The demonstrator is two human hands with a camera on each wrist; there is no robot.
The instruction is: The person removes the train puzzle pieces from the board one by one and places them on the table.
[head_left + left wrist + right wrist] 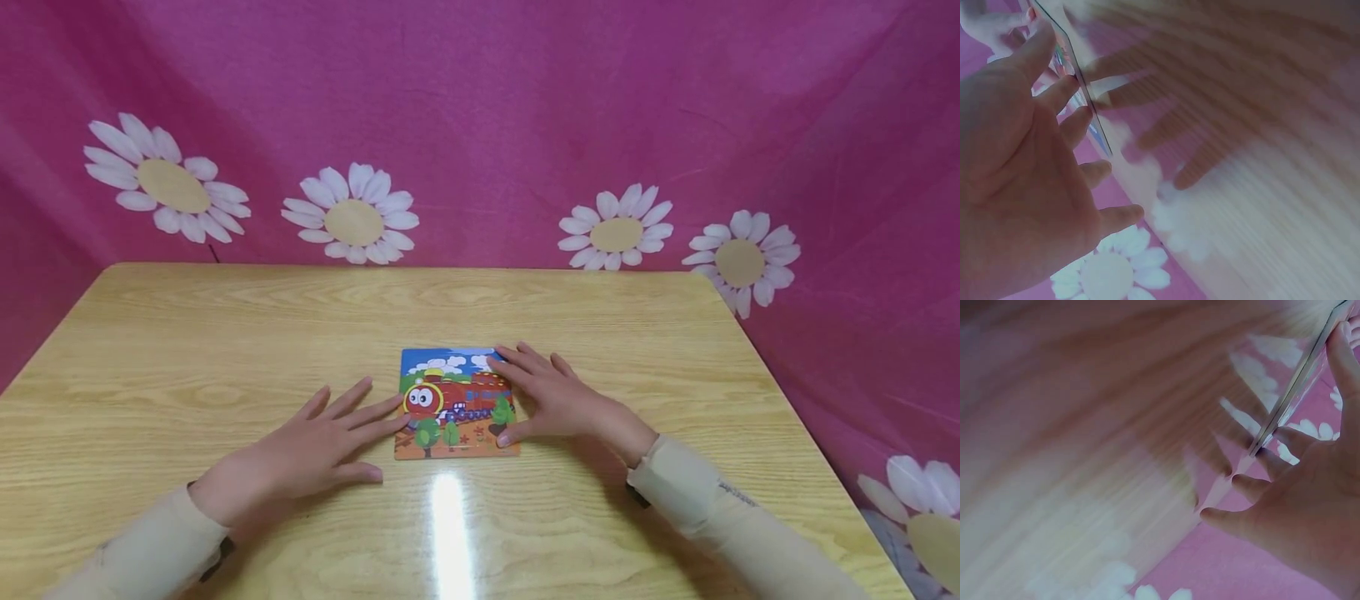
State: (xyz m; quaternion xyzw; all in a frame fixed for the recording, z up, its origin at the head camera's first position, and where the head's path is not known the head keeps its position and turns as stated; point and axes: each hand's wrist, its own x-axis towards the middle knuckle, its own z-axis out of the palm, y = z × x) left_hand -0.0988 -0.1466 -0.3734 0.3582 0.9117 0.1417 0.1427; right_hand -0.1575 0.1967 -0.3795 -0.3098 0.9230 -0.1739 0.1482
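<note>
A square, flat train picture puzzle [457, 408] lies on the table, showing a red cartoon train with eyes, green trees, orange ground and a blue sky. My left hand [300, 450] is spread at its left side, two fingertips right at the edge and the thumb apart, lower down. On the opposite side, my right hand [562, 404] rests with fingertips over the upper right corner and the thumb on the lower right part. Both wrist views show the thin edge of the board, with the left fingers [1075, 125] and right fingers [1272, 464] extended beside it.
The puzzle lies on a glossy wood-grain table [225, 333] that reflects the hands and a bright strip of light. Behind and beside the table hangs a pink cloth [480, 125] printed with large white daisies.
</note>
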